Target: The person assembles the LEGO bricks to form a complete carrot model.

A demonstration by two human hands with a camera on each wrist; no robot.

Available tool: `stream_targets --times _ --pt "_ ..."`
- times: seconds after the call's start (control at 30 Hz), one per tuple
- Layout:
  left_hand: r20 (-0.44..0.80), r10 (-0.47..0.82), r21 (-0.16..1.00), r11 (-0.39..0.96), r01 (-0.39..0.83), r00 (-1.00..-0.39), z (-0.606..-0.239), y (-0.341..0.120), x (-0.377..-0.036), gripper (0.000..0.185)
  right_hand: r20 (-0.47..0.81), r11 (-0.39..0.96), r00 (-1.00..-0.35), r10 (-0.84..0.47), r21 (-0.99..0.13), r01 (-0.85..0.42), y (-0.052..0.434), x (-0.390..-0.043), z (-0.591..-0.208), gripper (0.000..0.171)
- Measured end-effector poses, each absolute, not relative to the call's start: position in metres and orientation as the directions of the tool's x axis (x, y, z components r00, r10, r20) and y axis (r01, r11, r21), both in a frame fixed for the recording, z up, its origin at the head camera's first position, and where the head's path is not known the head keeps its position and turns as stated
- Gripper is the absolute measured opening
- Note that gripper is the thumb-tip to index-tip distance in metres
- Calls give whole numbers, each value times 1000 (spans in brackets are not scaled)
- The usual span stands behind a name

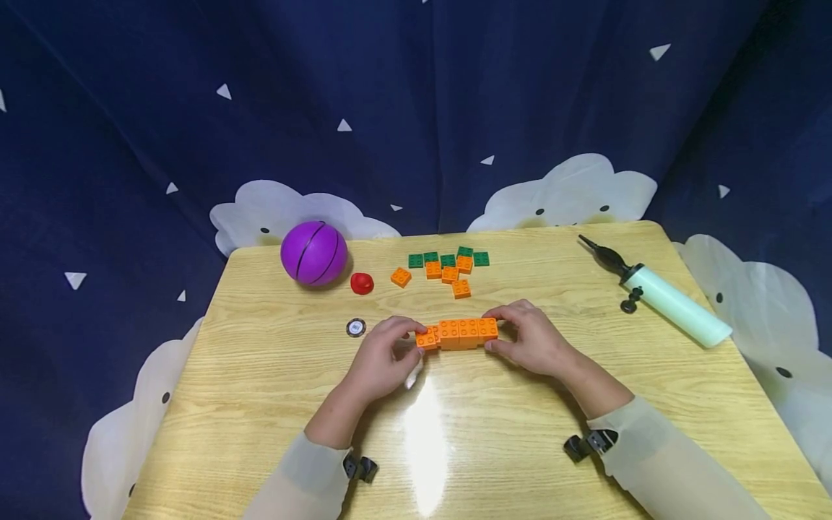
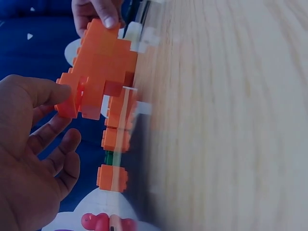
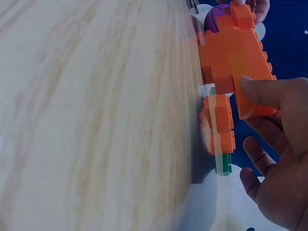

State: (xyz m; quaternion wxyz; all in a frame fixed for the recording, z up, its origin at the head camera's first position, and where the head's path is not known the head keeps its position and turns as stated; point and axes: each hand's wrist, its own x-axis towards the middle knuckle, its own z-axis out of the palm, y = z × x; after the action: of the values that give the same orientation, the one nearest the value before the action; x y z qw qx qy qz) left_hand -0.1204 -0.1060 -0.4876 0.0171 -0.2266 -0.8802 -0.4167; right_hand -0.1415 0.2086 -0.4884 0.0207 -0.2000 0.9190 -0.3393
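An orange assembly of toy building blocks (image 1: 458,334) is held just above the wooden table, its studs facing up in the head view. My left hand (image 1: 385,361) pinches a small orange block (image 1: 425,338) between thumb and fingers at the left end. In the left wrist view that block (image 2: 67,102) sits against the assembly (image 2: 98,53) with a narrow gap showing; whether it is fully joined I cannot tell. At the opposite end my right hand (image 1: 534,338) grips the assembly, and the right wrist view shows the thumb pressed on its side (image 3: 231,62).
Beyond the assembly lie several loose orange blocks (image 1: 450,274) and green blocks (image 1: 416,261). A purple ball (image 1: 315,253), a small red object (image 1: 362,283) and a round chip (image 1: 355,327) are at left. A pale green hand pump (image 1: 679,307) lies at right beside a small black object (image 1: 630,300).
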Motion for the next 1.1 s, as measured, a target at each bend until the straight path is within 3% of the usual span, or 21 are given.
stream_targets --times 0.9,1.1 --pt "270 391 705 542 458 -880 -487 -98 -131 30 122 682 -910 -397 -625 -381 209 -143 -488 47" --pt "231 401 717 546 434 -886 -487 -97 -134 31 118 686 -911 -394 -621 -378 208 -143 -488 46"
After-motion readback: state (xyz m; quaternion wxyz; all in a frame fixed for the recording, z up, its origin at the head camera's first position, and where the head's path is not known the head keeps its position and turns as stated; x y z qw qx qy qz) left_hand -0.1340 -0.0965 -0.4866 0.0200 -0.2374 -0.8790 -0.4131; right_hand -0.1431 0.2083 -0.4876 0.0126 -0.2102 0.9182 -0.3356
